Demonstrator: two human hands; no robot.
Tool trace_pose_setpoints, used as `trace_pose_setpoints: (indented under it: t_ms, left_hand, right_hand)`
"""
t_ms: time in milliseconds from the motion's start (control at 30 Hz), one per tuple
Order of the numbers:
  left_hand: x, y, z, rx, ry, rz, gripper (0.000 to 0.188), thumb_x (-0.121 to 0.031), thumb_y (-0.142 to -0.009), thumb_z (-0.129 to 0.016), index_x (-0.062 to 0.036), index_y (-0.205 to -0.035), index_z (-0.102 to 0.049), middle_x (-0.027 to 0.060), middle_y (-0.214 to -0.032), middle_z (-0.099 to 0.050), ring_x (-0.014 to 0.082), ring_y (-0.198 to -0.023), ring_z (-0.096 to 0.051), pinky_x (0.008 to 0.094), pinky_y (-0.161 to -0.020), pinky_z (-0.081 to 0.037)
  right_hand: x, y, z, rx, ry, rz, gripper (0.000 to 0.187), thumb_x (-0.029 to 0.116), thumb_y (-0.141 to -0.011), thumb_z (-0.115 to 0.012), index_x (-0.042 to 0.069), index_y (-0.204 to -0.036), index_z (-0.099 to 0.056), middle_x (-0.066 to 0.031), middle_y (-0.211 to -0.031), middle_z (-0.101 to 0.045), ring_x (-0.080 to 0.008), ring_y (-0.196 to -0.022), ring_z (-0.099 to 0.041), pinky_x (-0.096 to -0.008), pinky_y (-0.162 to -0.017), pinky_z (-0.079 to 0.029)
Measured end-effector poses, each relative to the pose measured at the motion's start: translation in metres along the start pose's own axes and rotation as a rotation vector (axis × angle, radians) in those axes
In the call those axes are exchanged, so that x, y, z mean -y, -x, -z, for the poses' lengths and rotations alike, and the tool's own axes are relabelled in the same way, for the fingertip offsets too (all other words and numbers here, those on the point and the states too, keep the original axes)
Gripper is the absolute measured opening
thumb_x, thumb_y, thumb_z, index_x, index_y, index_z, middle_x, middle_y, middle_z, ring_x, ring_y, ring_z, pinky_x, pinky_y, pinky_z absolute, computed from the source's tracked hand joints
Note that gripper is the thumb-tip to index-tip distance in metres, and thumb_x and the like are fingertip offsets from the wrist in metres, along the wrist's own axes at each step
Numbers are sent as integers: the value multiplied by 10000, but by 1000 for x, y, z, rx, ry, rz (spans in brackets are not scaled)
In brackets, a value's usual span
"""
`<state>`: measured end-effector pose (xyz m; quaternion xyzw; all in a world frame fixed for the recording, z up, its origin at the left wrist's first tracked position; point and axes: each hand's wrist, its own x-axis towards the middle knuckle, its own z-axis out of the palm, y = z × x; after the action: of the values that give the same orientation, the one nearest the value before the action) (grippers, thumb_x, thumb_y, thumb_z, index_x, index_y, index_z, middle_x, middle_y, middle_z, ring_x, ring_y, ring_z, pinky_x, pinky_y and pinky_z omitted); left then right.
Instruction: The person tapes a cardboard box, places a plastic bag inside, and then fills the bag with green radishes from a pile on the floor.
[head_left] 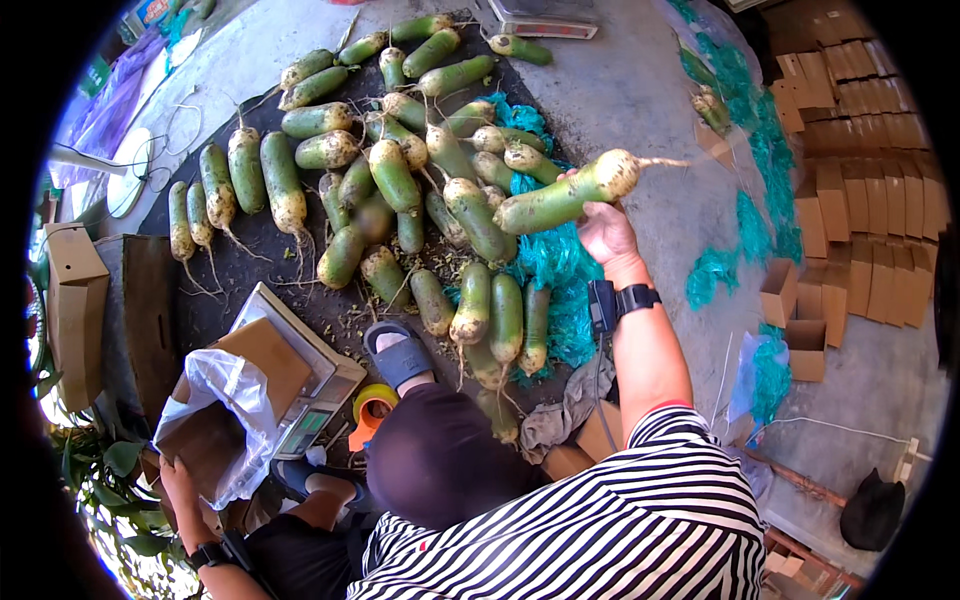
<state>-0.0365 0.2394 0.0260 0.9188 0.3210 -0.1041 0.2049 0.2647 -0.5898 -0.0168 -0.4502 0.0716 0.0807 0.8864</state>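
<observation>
My right hand is raised to the right of a pile, closed around a long green radish. The radish lies level, its pale root end and thin tail pointing right. At the lower left, my left hand grips the edge of an open cardboard box lined with a clear plastic bag. The box rests on or against a platform scale; its underside is hidden. Many more green radishes, soil on their pale ends, lie on a dark ground sheet in front of me.
Teal plastic netting lies beside the pile, with more netting farther right. Stacked cardboard boxes line the right side. An orange tape dispenser sits by my sandalled foot. Another scale stands at the far edge.
</observation>
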Motion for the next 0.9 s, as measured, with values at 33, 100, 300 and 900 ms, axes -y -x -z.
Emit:
trace_pose_setpoints:
  t_ms: [33,100,300,900]
  left_hand:
    - [0,0,-1,-10,8,-30,377,-94,-937,-469,48,-1279,-539,219,-1171,-652,362,-1072,-625,397,-945,-459]
    - [-2,0,-5,-36,17,-87,376,-96,-935,-466,45,-1275,-544,223,-1158,-656,373,-1064,-626,401,-943,-462]
    - [-34,4,-14,-50,108,-105,374,-100,-923,-446,36,-1250,-568,231,-1163,-648,385,-1091,-614,405,-959,-461]
    - [-81,40,12,-5,255,21,387,-200,-904,-484,9,-1206,-606,256,-1178,-641,413,-1135,-594,458,-976,-473]
  right_hand:
    - [-3,9,-13,35,-69,9,652,29,-689,-753,90,-1299,-529,-79,-1289,-590,-272,-1306,-485,-389,-1108,-384]
    - [-13,26,-37,110,-215,22,680,52,-683,-773,104,-1313,-523,-82,-1339,-565,-289,-1356,-440,-413,-1140,-361]
    - [-33,62,-118,206,-298,-33,766,75,-675,-789,133,-1379,-492,-80,-1396,-531,-293,-1385,-403,-434,-1165,-334]
    - [-186,126,-501,832,388,-109,660,-102,-688,-730,15,-1291,-489,-54,-1183,-613,-164,-1076,-608,-330,-970,-485]
